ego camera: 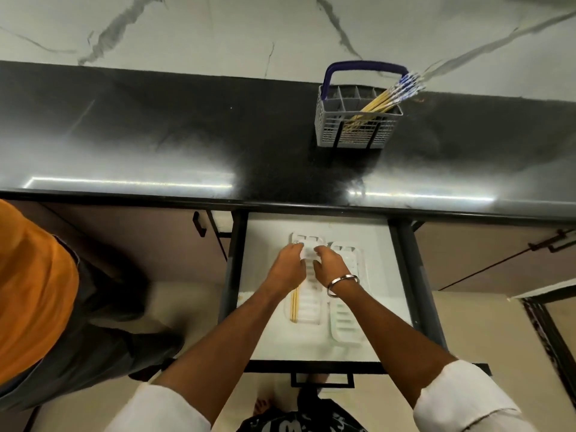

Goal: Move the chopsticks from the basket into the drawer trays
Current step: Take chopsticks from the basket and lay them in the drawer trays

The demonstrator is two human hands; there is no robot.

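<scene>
Down in the open drawer, both hands met over the left tray. The left hand and right hand curled at its far end, but what the fingers gripped was too blurred to tell. Two chopsticks lay along the tray's 9 o'clock edge, partly hidden by the left wrist. Most chopsticks leaned toward 2 o'clock in the basket on the desk.

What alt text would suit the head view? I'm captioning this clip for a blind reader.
Both hands, the left hand and the right hand, reach into an open drawer over the left white tray, which holds a pair of chopsticks; a second tray lies beside it. More chopsticks stand in a grey basket on the black counter.
</scene>
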